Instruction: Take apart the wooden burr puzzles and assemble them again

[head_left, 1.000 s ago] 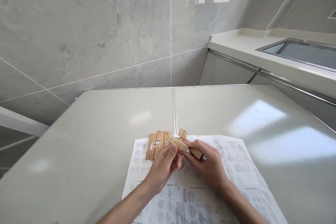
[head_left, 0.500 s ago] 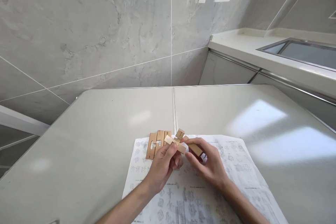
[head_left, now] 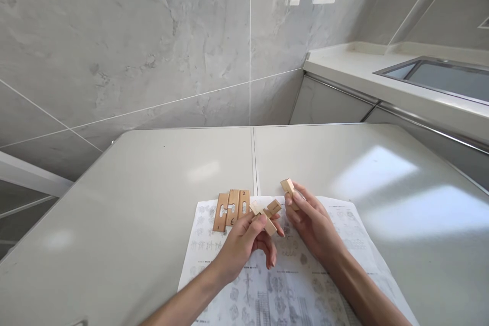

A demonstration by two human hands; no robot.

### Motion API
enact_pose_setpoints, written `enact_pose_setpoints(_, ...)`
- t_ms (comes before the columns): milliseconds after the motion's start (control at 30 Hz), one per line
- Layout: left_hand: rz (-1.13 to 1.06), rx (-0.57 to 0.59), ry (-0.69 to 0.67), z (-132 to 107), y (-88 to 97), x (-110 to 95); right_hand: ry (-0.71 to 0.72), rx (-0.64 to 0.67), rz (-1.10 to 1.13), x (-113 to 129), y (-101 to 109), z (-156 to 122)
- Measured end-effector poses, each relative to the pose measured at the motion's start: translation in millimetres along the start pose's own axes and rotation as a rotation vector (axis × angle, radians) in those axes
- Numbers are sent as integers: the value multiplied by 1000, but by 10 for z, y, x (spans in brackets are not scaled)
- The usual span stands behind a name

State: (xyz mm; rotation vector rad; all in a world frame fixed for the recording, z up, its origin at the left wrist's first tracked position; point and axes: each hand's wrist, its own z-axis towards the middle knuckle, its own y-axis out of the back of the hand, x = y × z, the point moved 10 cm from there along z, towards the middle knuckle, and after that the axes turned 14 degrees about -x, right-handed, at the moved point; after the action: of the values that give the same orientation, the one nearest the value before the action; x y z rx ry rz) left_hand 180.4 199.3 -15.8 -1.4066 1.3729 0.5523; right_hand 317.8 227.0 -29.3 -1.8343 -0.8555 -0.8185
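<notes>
My left hand [head_left: 248, 239] pinches crossed wooden puzzle pieces [head_left: 269, 225] between thumb and fingers, above the printed sheet. One short block of that cluster sticks up to the right. A separate wooden puzzle piece [head_left: 288, 187] is gripped in my right hand [head_left: 311, 219], tilted and apart from the left-hand cluster. Beyond my left hand, several flat wooden pieces [head_left: 220, 214] lie side by side on the sheet. They carry slots and handwritten numbers, among them 1, 2 and 6. My left fingers partly hide the cluster's lower side.
The large printed sheet [head_left: 214, 290] with small diagrams lies on the pale table [head_left: 133, 204], which a seam divides. A grey tiled wall [head_left: 153, 51] rises behind it. At the right stands a white counter [head_left: 344, 61] with a sink [head_left: 439, 76].
My right hand has moved away from the left-hand cluster, up and to the right, with its piece turned upward. My left hand has shifted slightly right, and its lower fingers have loosened.
</notes>
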Motion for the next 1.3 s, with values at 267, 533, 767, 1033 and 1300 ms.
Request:
enact_pose_setpoints(267,12,-31,10,-37,43,45,-14,111,18,-48,-73,2)
enact_pose_setpoints(533,63,-31,14,-51,36,42,-61,89,87,-118,-22,17)
enact_pose_setpoints(767,50,-32,-11,-29,66,64,-94,152,113,-121,-113,-12)
enact_pose_setpoints(1033,75,5,-8,-36,29,32,-44,174,63,-96,-107,-17)
enact_pose_setpoints(1300,65,-37,-22,-39,31,2,-90,173,68,-129,-145,-42)
